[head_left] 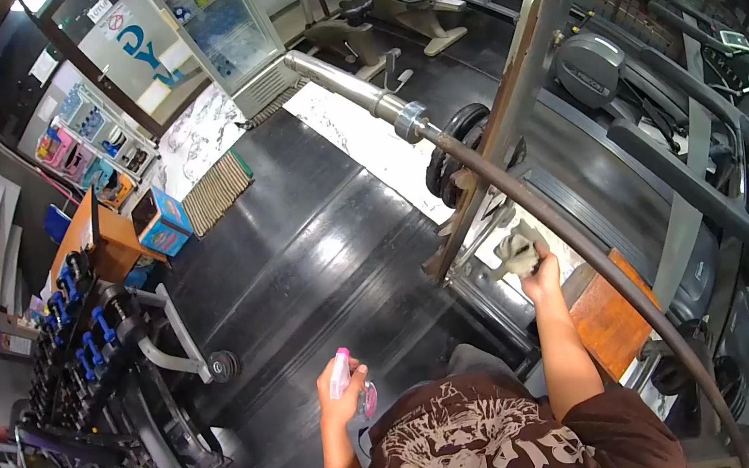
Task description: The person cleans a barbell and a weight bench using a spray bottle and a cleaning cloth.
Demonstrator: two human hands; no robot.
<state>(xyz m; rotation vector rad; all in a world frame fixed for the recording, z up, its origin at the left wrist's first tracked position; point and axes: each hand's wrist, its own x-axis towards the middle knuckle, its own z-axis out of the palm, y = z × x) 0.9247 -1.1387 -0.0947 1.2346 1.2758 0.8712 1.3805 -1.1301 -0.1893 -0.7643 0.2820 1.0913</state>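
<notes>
A clear spray bottle (341, 369) with a pink nozzle is gripped in my left hand (331, 402), low in front of my body. My fingers wrap around its neck, and part of the bottle shows past them. Further forward on the right, my right hand (543, 280) is closed on a crumpled, greyish cloth (519, 254). The cloth overlaps the frame of a rack beside an upright post (511, 105). A long barbell (540, 193) runs diagonally across the right side, passing just beyond my right hand. Below that forearm shows a brown wooden board (614, 313).
Treadmills (700, 182) line the right side. Black weight plates (464, 151) hang by the post. To the left stands a dumbbell rack (102, 341) with blue and black dumbbells. A drinks fridge (231, 36), a striped mat (219, 192) and exercise bikes (427, 5) are further ahead.
</notes>
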